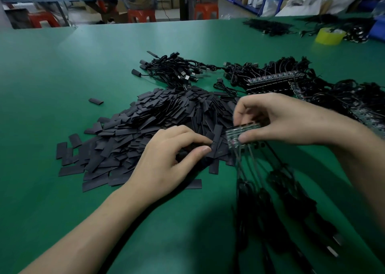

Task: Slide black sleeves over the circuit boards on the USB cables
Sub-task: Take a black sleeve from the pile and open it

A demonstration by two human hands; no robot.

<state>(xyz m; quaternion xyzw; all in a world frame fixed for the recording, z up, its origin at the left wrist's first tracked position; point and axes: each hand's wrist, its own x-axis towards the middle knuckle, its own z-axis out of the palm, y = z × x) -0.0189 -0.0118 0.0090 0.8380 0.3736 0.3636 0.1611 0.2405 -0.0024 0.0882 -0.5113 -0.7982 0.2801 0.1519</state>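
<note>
The step in hand looks like picking a sleeve. The left hand (166, 159), at the 4 o'clock edge of the sleeve pile (145, 128) on the green worktop (62, 65), has its grip pinched thumb-to-forefinger on one black sleeve (216, 140). At its 3 o'clock, the right hand (281, 124) has its grip clamped on a fan of circuit boards (239, 133), their USB cables (270, 190) trailing toward 6 o'clock. Next, I judge, the flat sleeve's mouth must be opened and lined up with one board's end.
</note>
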